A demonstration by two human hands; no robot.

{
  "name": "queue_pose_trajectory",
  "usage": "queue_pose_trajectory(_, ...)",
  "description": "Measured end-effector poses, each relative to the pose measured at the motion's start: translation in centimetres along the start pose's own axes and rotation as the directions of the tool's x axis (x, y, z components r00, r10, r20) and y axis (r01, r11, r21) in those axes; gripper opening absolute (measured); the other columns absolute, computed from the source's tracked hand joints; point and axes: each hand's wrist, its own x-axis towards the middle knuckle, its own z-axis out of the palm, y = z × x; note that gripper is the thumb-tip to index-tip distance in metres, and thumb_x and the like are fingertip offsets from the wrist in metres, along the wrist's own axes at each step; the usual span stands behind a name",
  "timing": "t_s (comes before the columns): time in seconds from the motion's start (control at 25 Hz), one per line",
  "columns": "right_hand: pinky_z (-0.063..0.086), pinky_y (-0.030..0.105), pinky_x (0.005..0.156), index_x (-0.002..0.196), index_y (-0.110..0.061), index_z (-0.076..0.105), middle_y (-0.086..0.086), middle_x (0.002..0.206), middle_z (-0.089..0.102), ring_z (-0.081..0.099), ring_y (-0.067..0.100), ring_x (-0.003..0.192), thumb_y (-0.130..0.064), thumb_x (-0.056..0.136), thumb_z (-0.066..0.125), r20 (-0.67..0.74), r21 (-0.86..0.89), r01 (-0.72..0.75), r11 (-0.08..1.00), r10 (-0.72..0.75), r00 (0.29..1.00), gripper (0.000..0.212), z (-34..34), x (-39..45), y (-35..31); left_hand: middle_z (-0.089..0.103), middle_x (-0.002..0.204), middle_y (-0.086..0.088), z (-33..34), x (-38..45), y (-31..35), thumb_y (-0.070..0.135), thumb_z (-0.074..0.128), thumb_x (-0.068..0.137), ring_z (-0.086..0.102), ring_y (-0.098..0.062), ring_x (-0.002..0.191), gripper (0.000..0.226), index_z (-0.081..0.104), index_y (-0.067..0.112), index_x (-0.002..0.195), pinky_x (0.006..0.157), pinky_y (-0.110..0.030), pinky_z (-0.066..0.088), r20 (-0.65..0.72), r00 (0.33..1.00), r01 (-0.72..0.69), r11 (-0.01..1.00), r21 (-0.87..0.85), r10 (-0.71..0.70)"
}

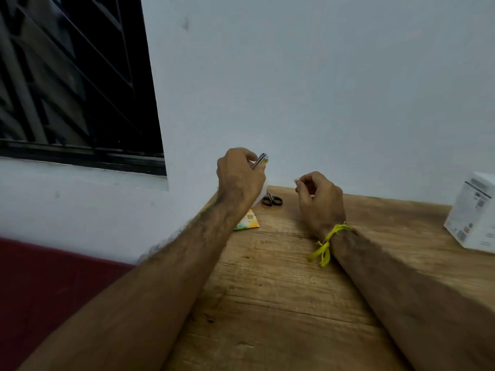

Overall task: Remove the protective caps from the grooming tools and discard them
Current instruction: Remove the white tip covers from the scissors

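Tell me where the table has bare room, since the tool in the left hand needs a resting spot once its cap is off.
Bare wood table runs between the two forearms, and from the right hand across to the white box. It is crowded under the left hand: small scissors and a printed packet lie there.

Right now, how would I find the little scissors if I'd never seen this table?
Start at the wooden table and go to its far edge by the pale wall. The scissors lie flat there, partly hidden just behind the raised left hand. Look for two small dark finger loops; the colourful packet beside them is flat paper.
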Motion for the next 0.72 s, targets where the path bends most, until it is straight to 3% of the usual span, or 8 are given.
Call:
queue_pose_trajectory(0.08,0.056,0.036,0.070,0.086,-0.019,0.066,-0.007,0.077,0.070,0.066,0.015,0.076,-0.029,0.095,0.065,0.012,0.021,-0.012,1.000,0.012,1.000,0.013,0.0,0.1,0.4,0.073,0.097,0.000,-0.3,1.8,-0.3,0.031,0.080,0.082,0.068,-0.017,0.092,0.026,0.073,0.015,0.102,0.077,-0.025,0.052,-0.007,1.000,-0.008,0.994,0.109,0.009)
queue_pose_trajectory(0.24,0.058,0.039,0.071,0.085,-0.020,0.066,-0.007,0.077,0.069,0.066,0.014,0.077,-0.028,0.095,0.065,0.004,0.043,-0.052,0.998,0.052,0.999,0.012,-0.2,0.3,0.8,0.066,0.090,-0.004,0.3,5.0,0.5,0.018,0.081,0.077,0.066,-0.021,0.084,0.025,0.064,0.006,0.092,0.063,-0.026,0.047,0.141,0.990,-0.045,0.888,0.457,-0.022)
queue_pose_trajectory(0.36,0.058,0.041,0.072,0.084,-0.021,0.066,-0.007,0.077,0.070,0.066,0.015,0.078,-0.029,0.094,0.065,0.002,0.064,-0.078,0.995,0.078,0.997,0.013,-0.1,0.4,1.1,0.061,0.094,-0.005,0.7,6.3,1.5,0.017,0.074,0.080,0.059,-0.024,0.082,0.022,0.057,0.010,0.092,0.071,-0.029,0.047,0.176,0.982,-0.058,0.791,0.609,-0.063)
queue_pose_trajectory(0.44,0.058,0.041,0.073,0.084,-0.021,0.066,-0.007,0.077,0.070,0.066,0.015,0.079,-0.029,0.094,0.065,0.016,0.063,-0.077,0.995,0.076,0.997,0.013,-0.1,0.6,1.1,0.064,0.109,-0.007,1.2,6.4,1.2,0.019,0.069,0.083,0.062,-0.025,0.096,0.020,0.059,0.013,0.099,0.082,-0.033,0.045,0.198,0.973,-0.046,0.746,0.665,-0.117)
queue_pose_trajectory(0.52,0.058,0.041,0.073,0.085,-0.021,0.066,-0.007,0.077,0.070,0.067,0.015,0.079,-0.030,0.094,0.065,0.016,0.065,-0.069,0.995,0.069,0.998,0.013,-0.1,0.6,1.3,0.065,0.118,-0.007,1.6,6.1,0.8,0.024,0.067,0.087,0.061,-0.026,0.107,0.027,0.062,0.014,0.112,0.084,-0.035,0.040,0.192,0.974,-0.052,0.705,0.707,-0.120)
queue_pose_trajectory(0.64,0.057,0.038,0.072,0.085,-0.019,0.067,-0.006,0.077,0.071,0.067,0.016,0.078,-0.030,0.094,0.065,-0.022,0.071,-0.063,0.995,0.065,0.998,0.015,-0.1,0.7,1.4,0.068,0.114,-0.007,1.4,4.6,1.5,0.040,0.068,0.092,0.059,-0.028,0.111,0.035,0.064,0.014,0.116,0.086,-0.038,0.044,0.157,0.977,-0.212,0.656,0.725,0.142)
queue_pose_trajectory(0.72,0.057,0.034,0.072,0.087,-0.018,0.068,-0.004,0.079,0.072,0.067,0.016,0.079,-0.030,0.094,0.066,-0.069,0.085,-0.071,0.994,0.077,0.995,0.014,-0.2,0.9,1.6,0.072,0.106,-0.005,1.9,2.4,2.3,0.040,0.063,0.095,0.061,-0.026,0.106,0.030,0.069,0.016,0.111,0.085,-0.039,0.051,0.214,0.914,-0.400,0.672,0.623,0.346)
